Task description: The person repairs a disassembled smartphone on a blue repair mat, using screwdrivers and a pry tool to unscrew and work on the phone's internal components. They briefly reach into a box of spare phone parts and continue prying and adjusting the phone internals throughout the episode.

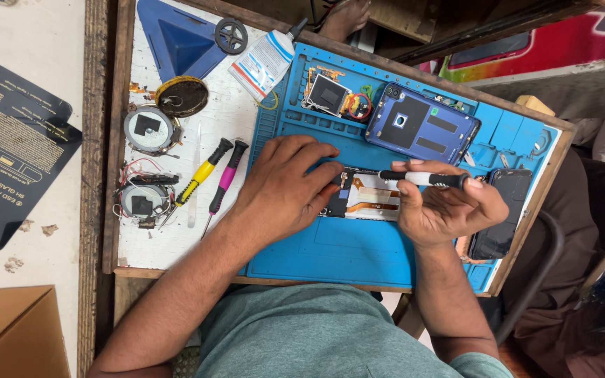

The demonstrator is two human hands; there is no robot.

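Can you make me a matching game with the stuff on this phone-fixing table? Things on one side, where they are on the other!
Things:
1. Open phone
2. White and black screwdriver
3. Blue phone back cover
4. Yellow screwdriver

Places:
A. In the right hand
B. On the white board, off the blue mat
C. Under the left hand
D. At the far side of the mat

Pairs: 1-C, 2-A, 3-D, 4-B
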